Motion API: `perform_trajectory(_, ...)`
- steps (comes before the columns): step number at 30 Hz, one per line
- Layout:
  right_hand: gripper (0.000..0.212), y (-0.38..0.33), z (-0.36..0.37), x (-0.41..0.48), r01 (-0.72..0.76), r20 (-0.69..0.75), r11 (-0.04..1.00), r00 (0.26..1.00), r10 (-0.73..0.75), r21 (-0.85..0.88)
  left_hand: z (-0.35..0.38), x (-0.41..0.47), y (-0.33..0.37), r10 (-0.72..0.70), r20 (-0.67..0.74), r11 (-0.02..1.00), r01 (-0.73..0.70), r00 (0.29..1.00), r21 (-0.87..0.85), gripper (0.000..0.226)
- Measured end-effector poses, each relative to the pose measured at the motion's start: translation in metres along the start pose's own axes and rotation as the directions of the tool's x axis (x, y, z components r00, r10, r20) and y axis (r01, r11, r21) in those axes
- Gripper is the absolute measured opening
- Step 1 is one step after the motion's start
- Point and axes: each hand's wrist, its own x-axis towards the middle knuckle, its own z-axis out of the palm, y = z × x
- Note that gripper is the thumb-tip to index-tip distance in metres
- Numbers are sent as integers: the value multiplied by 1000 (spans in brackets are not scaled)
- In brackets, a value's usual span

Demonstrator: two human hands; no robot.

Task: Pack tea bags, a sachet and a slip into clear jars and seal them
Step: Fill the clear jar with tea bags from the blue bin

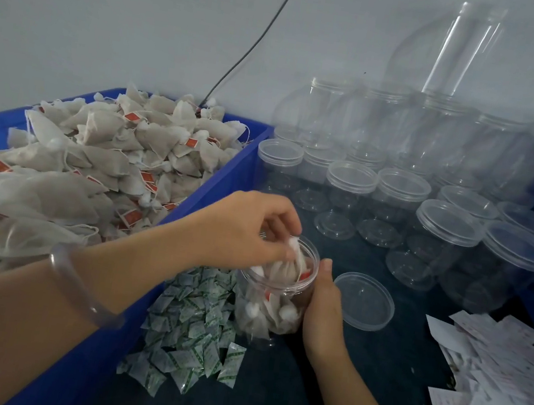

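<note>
Furthest left of the grip, the open blue plastic crate holds a heap of off-white mesh tea bags with red tags. The left hand, reaching over the crate wall, pinches the gathered top of one tea bag between thumb and curled fingers and holds it in the mouth of the clear round plastic jar, which already holds several bags. Below and just left of the grip lies a pile of small green-and-white paper sachets. The right hand wraps the far side of the jar, thumb up at the rim, and steadies it upright on the dark table. To seat the bag well, press it straight down through the centre of the opening, tuck string and tag inside the rim, and leave headroom for one sachet and one slip. Hold the jar firmly; a tilt could spill the bags. Just right of the grip rests the clear round plastic lid, within easy reach for sealing. Behind it stand rows of empty clear lidded jars. Furthest right lie loose white printed paper slips.
</note>
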Motion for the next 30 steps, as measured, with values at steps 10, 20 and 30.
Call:
perform_trajectory(10, 71, -3, 1, -7, 119, 111, 992, 986, -123, 46, 2, -2, 0, 53, 191, 970, -96, 980, 224, 36)
perform_trajectory(20, 72, -35, -17, -22, 291, 88, 937, 956, -279, -196, -5, 15, 18, -48, -194, 917, -34, 980, -397, 34)
perform_trajectory(30, 59, -40, -68, -60, 253, -66, 924, 957, -282, -287, 88, 25, -35, -374, -151, 827, 403, 915, 392, 31)
